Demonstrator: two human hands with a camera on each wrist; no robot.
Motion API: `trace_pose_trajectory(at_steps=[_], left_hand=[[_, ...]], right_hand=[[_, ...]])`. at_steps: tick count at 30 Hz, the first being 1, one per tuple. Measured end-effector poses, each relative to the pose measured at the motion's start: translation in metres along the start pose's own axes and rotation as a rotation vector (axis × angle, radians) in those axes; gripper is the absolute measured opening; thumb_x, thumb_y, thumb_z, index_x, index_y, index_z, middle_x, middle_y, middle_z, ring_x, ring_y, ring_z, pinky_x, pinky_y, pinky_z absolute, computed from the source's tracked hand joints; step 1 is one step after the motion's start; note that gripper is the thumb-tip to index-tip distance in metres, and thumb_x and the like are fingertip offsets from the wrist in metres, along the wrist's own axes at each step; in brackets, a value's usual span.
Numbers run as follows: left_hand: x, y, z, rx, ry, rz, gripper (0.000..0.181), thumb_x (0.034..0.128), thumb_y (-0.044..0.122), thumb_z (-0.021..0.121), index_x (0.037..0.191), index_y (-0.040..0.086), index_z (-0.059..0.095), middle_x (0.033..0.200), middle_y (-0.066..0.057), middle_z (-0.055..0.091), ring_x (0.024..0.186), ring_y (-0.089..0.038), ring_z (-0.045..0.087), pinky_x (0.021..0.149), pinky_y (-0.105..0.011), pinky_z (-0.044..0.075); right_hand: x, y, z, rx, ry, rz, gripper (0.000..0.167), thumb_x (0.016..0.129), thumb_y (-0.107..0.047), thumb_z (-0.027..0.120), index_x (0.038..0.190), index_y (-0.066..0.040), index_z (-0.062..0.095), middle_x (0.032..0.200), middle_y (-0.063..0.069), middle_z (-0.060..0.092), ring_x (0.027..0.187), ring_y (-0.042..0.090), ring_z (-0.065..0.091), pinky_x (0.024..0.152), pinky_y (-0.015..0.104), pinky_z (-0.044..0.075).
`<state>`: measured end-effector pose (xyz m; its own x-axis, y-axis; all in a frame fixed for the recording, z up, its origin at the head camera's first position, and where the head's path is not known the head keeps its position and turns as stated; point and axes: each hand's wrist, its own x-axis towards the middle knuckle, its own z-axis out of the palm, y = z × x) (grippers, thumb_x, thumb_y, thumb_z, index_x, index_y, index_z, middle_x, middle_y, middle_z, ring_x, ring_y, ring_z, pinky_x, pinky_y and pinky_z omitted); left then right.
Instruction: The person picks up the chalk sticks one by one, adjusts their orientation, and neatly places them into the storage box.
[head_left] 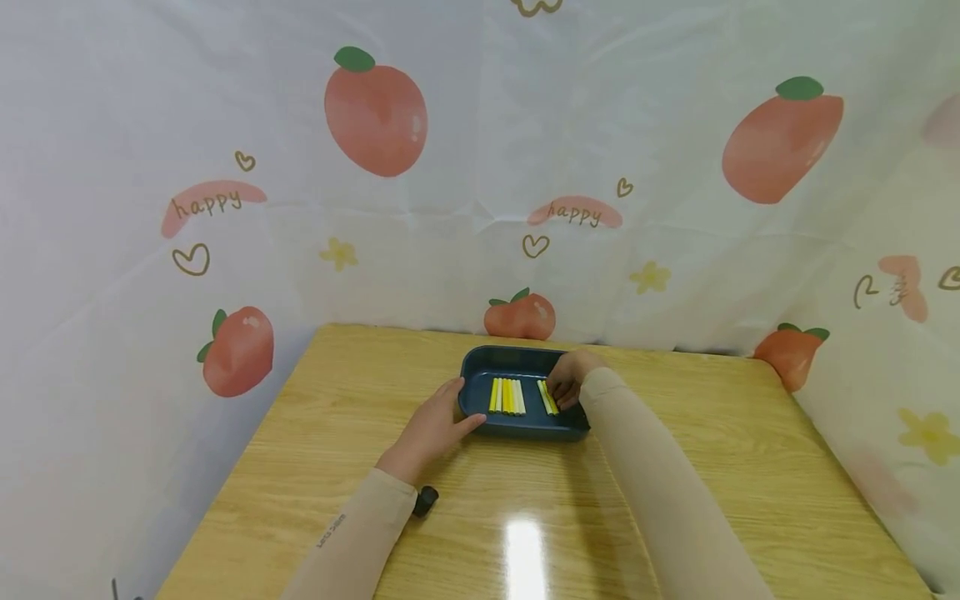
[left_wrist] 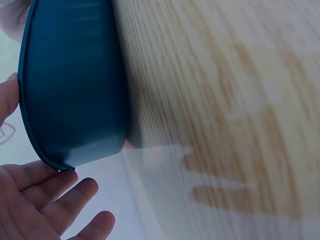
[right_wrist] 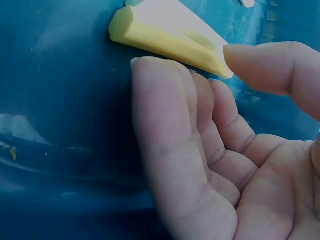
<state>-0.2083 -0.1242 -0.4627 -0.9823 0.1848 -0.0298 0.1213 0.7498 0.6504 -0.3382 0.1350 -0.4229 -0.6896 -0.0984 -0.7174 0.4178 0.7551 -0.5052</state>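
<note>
A dark blue tray (head_left: 525,432) stands on the table with a row of yellow and white chalk sticks (head_left: 507,397) inside. A smaller group, white and yellow, lies to their right. My left hand (head_left: 440,422) steadies the tray's left near corner; its thumb and fingertips (left_wrist: 37,172) touch the rim, the other fingers spread loosely. Inside the right part of the tray is my right hand (head_left: 572,379). Its bent fingers (right_wrist: 165,100) lie close beside a yellow chalk stick (right_wrist: 165,42), and the thumb (right_wrist: 255,62) reaches its end. No firm pinch shows.
The wooden table (head_left: 750,450) extends around the tray. Behind it hangs a white cloth (head_left: 450,267) printed with fruit and hearts. A small black object (head_left: 425,502) is beside the left cuff.
</note>
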Motion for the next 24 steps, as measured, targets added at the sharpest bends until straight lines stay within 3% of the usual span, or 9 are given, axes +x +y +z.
trace_pose_trajectory(at_steps=[14,24], left_hand=[[-0.0006,-0.0011,-0.0014,-0.002,-0.001,0.010,0.084,0.0955,0.048,0.065,0.158,0.006,0.029,0.162,-0.011,0.030,0.148,-0.030,0.030,0.118,-0.048,0.031],[-0.0013,0.0010,-0.0008,-0.009,-0.023,-0.029,0.084,0.0957,0.050,0.064,0.159,0.010,0.026,0.163,-0.008,0.028,0.148,-0.028,0.028,0.118,-0.047,0.030]], right_hand=[[0.0072,0.0038,-0.0051,0.047,-0.015,-0.005,0.032,0.095,-0.011,0.064,0.121,0.009,0.063,0.105,0.022,0.067,0.085,0.028,0.068,0.077,0.035,0.061],[0.0035,0.0059,-0.0056,0.091,-0.037,0.000,0.033,0.098,-0.009,0.062,0.125,0.009,0.061,0.112,0.024,0.066,0.095,0.033,0.068,0.080,0.038,0.061]])
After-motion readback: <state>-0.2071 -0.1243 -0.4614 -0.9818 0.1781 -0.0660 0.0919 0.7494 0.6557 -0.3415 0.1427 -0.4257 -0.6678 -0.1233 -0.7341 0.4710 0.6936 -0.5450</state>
